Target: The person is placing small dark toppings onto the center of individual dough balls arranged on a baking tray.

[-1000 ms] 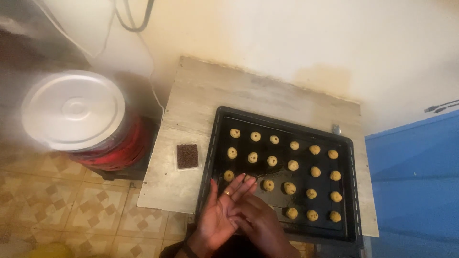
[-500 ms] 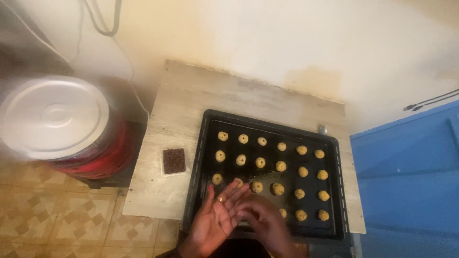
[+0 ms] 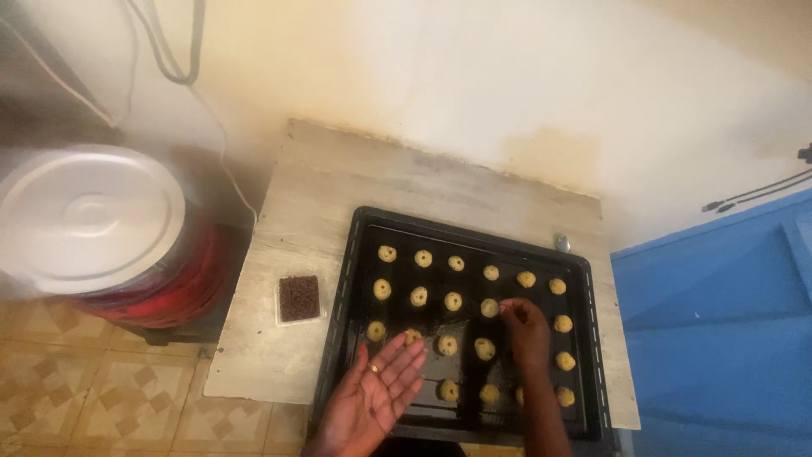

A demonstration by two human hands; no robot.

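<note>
A small, pale, weathered wooden table (image 3: 321, 203) stands against a stained cream wall (image 3: 507, 76), with patterned tan floor tiles (image 3: 101, 381) to one side and a blue panel (image 3: 719, 338) to the other. On the table rests a black rectangular metal baking tray (image 3: 355, 254), which takes up most of the tabletop and holds rows of small round balls of pale cookie dough (image 3: 452, 301).

The person's right hand (image 3: 524, 326) reaches over the middle of the tray, its fingers drawn narrowly together, their tips just beside one dough ball in the second row (image 3: 489, 308); whether anything is pinched between them cannot be told. The left hand (image 3: 376, 393) is held flat and wide over the tray's near edge, palm up, fingers spread, and a small pale speck lies near the base of one finger. Its fingertips lie just beside a dough ball near the tray's left side (image 3: 412, 337).

To the left of the tray, on bare tabletop, sits a small square clear container of dark chocolate chips (image 3: 299, 298). Farther left, off the table, a round red bucket with a white lid (image 3: 89, 220) stands on the floor. A small silvery round object (image 3: 562, 243) lies at the tray's far right corner.
</note>
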